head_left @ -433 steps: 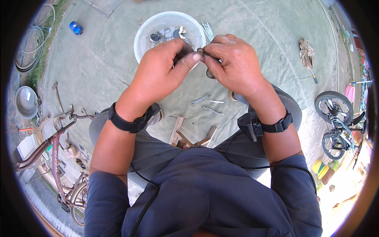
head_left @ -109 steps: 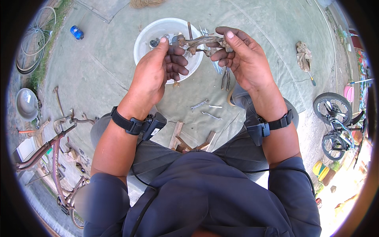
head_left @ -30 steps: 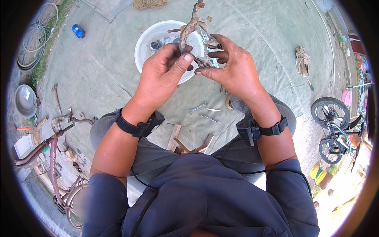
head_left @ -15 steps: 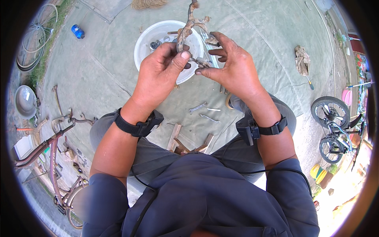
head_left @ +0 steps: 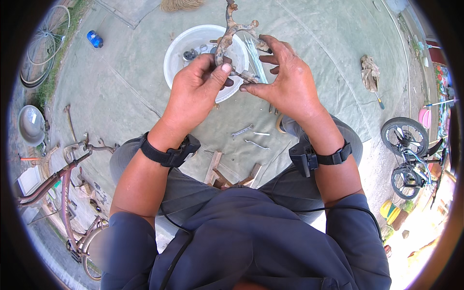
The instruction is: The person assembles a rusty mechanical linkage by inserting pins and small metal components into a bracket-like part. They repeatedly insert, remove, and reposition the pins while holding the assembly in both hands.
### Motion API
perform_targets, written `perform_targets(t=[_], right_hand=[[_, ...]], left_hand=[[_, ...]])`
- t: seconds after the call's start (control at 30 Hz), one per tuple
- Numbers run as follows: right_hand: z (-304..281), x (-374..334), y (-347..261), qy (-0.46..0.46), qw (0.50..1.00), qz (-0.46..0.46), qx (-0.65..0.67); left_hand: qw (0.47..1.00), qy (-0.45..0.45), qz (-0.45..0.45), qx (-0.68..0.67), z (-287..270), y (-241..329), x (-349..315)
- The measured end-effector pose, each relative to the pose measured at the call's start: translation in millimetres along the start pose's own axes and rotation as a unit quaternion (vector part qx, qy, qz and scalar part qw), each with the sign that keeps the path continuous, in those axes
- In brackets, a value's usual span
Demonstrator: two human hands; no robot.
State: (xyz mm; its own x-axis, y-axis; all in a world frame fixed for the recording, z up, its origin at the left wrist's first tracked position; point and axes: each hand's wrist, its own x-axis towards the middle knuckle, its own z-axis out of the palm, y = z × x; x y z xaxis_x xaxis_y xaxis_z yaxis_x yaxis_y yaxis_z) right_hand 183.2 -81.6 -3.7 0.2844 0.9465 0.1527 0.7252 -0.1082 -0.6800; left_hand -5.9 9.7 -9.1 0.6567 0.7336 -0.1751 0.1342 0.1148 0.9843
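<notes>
A rusty, forked metal part (head_left: pixel 225 44) is raised above a white basin, its curved arms branching up and to the right. My left hand (head_left: pixel 200 79) pinches its left side between thumb and fingers. Across from it, my right hand (head_left: pixel 285 72) spans the two right-hand ends, index finger at the upper one and thumb at the lower. The white basin (head_left: pixel 170 63) holds small metal pieces, including a dark round one (head_left: pixel 190 54). Thin silvery rods (head_left: pixel 255 60) lie by the basin's right rim, partly behind my right fingers.
Two wrenches (head_left: pixel 242 130) and a short rod (head_left: pixel 261 134) lie on the green ground sheet (head_left: pixel 121 82) between my legs. A rusty bicycle frame (head_left: pixel 65 203) stands at left, with a grey bowl (head_left: pixel 31 124) beyond. At right are a crumpled cloth (head_left: pixel 370 72) and a small bicycle (head_left: pixel 408 154).
The metal part has tilted slightly, its top end moving left and its branches showing more broadly. My right fingers have shifted a little; my left hand keeps its grip.
</notes>
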Motion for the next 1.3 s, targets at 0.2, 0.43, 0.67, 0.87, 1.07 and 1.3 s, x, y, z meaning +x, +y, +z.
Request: perform_targets(t=[0.2,0.43,0.67,0.87,1.07,1.3], right_hand=[[1.9,-1.3,1.7,-0.005,1.0,-0.006,-0.001],[1.2,-2.7,2.6,-0.044,0.999,0.026,0.009],[3.5,0.1,4.3,-0.003,1.0,-0.021,-0.006],[-2.3,-0.9,6.3,-0.033,0.999,-0.009,-0.001],[-16.7,-2.0,22.5,-0.158,0.979,0.018,0.126],[11.1,-11.7,12.6,-0.123,0.829,0.294,0.459]], left_hand=[[1.0,0.004,-0.003,-0.01,-1.1,-0.8,0.9],[1.0,0.024,0.001,-0.014,1.0,-1.3,0.0],[0.999,0.012,-0.031,-0.013,-0.4,-3.1,1.5],[0.996,-0.018,-0.075,-0.04,1.2,-5.9,-0.5],[0.995,0.0,0.006,0.097,17.6,-22.4,-15.9],[0.965,0.009,0.158,0.21,32.4,-35.4,-29.3]])
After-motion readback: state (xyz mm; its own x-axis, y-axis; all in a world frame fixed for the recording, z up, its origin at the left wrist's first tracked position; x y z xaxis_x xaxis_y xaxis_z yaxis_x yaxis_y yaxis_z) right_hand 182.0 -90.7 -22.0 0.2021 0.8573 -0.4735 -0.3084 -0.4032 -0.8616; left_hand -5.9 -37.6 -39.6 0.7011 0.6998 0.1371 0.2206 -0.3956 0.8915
